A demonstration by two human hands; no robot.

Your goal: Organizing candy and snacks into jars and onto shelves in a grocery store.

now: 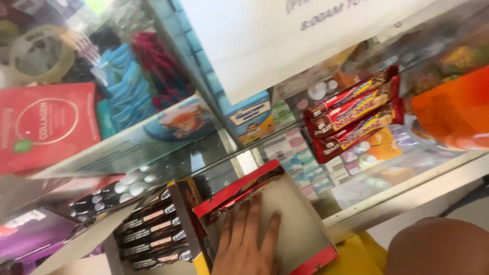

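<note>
My left hand (246, 243) lies flat, palm down, inside an open cardboard box with red edges (300, 219). Its fingers are spread on the box's pale inner wall and hold nothing. At the box's upper left rim a few dark wrapped bars (239, 191) show. The box leans against the front of a glass display cabinet (387, 196). My right hand is out of view.
Left of the box stands another open box of dark wrapped bars (153, 229). Behind the glass lie stacked red snack bars (351, 112), an orange bag (453, 112), small medicine boxes (300, 153), a red flat packet (46, 122) and blue sachets (125, 86). A skin-coloured rounded shape (438, 247) fills the bottom right.
</note>
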